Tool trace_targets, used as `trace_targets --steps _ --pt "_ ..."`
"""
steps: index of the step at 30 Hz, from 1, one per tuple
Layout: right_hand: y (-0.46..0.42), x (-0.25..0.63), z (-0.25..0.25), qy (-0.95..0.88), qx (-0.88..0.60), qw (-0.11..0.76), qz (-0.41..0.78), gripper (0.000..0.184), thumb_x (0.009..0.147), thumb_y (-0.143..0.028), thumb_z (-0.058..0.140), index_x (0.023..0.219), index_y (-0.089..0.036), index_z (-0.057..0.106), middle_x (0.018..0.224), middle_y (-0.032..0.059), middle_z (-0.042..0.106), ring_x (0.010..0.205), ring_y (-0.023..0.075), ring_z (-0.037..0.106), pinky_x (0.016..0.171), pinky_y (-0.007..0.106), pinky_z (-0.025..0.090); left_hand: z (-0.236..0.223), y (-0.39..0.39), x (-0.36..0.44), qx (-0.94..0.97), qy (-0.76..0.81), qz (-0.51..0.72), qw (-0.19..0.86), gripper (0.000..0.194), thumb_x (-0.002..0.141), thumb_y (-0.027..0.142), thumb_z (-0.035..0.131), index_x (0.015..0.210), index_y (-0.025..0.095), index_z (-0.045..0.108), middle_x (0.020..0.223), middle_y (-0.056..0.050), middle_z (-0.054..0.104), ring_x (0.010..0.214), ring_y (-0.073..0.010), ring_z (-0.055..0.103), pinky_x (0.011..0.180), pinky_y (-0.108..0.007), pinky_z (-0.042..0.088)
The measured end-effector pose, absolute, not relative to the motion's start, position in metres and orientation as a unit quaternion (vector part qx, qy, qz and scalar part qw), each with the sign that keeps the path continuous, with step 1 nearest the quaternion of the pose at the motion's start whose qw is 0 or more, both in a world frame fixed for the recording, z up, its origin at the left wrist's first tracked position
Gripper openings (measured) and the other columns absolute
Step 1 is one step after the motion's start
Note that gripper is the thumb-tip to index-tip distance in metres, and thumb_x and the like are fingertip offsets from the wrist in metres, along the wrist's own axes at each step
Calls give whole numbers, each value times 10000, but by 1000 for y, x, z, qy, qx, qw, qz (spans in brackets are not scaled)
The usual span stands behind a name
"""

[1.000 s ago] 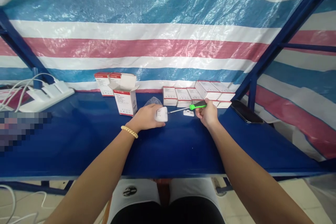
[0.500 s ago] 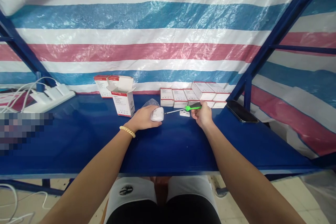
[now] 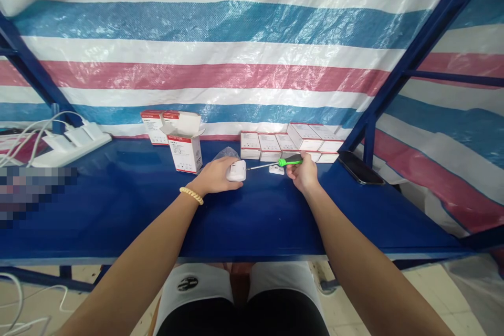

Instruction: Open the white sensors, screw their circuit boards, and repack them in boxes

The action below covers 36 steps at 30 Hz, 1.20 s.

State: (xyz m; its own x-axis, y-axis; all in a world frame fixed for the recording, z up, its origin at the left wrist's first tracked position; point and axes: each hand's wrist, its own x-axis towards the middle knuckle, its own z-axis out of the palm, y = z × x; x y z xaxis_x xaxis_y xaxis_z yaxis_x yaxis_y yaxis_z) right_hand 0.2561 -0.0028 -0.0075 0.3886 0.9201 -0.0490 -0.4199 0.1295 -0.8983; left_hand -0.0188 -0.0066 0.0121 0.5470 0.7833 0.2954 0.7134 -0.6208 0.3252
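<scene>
My left hand (image 3: 216, 176) is closed around a small white detector (image 3: 237, 171), its end facing right. In my right hand (image 3: 304, 172) is a screwdriver (image 3: 290, 160) with a green and black handle, held level. Its metal shaft points left, and the tip is at the detector's right side; whether it touches cannot be made out. A small white bracket-like part (image 3: 276, 169) lies on the table just below the shaft. Behind my left hand is a clear plastic bag (image 3: 227, 153), partly covered by the fingers.
An opened detector box (image 3: 185, 155) stands left of my left hand, with more boxes behind it. Several white boxes (image 3: 270, 146) are stacked at the back right. A phone (image 3: 360, 168) lies to their right. A power strip (image 3: 73, 151) with plugged-in chargers sits on the blue table (image 3: 129, 210).
The view has shifted very slightly. Both hands, the detector and the screwdriver keep nearly the same positions.
</scene>
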Motion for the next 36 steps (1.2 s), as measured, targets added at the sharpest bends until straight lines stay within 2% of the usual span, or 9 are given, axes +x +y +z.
trace_targets --steps 5,9,16,19,22,25,29,32,36 --pt "-3 255 -7 -276 -456 697 479 297 862 -469 473 698 -224 440 383 -20 516 257 113 415 235 201 208 11 -6 -19 877 425 210 79 671 682 520 717 1268 232 563 1233 -63 640 1132 -299 605 974 -419 481" --pt "-6 254 -4 -278 -466 700 464 237 850 -390 463 692 -213 450 396 -3 537 277 116 438 247 200 235 11 -7 -17 874 435 208 66 647 694 517 713 1255 230 564 1243 -65 636 1139 -299 605 976 -421 481" --pt "-19 262 3 -378 -426 705 422 213 731 -376 601 784 -206 485 511 9 626 350 141 542 282 200 297 15 -10 -14 843 496 201 43 727 705 574 707 1299 192 531 1225 -109 636 1146 -328 601 944 -438 499" --pt "-24 267 3 -400 -425 692 424 270 678 -321 628 884 -221 485 513 -31 612 380 174 593 294 202 322 14 -10 -14 839 504 204 36 740 711 642 685 1283 191 552 1228 -112 630 1151 -325 594 942 -438 500" --pt "-27 268 4 -411 -448 669 428 257 668 -300 620 872 -225 482 488 -48 585 384 188 605 301 206 329 12 -9 -15 847 488 211 8 704 719 637 688 1254 192 582 1236 -112 611 1178 -315 569 948 -428 501" --pt "-27 268 4 -427 -491 640 408 216 744 -395 595 834 -211 527 436 -36 558 294 139 494 277 200 263 12 -7 -16 860 469 201 -15 672 716 614 705 1221 182 611 1214 -116 599 1180 -311 555 933 -420 508" --pt "-26 268 2 -417 -528 641 369 352 784 -542 612 696 -213 523 302 -101 308 240 67 261 265 190 170 13 -5 -19 876 442 191 -8 678 713 626 700 1224 189 614 1197 -107 601 1151 -301 564 922 -419 511" --pt "-26 268 1 -432 -498 646 385 356 729 -478 713 661 -222 474 332 -102 344 285 50 271 293 171 191 13 -3 -22 880 434 194 12 688 708 650 689 1227 203 613 1209 -102 598 1156 -302 561 918 -421 512" --pt "-27 268 1 -427 -447 671 410 285 690 -363 745 753 -231 500 444 -83 479 372 64 391 335 156 279 12 -2 -24 879 429 205 30 699 709 660 681 1230 198 611 1204 -106 593 1167 -308 548 955 -438 491"
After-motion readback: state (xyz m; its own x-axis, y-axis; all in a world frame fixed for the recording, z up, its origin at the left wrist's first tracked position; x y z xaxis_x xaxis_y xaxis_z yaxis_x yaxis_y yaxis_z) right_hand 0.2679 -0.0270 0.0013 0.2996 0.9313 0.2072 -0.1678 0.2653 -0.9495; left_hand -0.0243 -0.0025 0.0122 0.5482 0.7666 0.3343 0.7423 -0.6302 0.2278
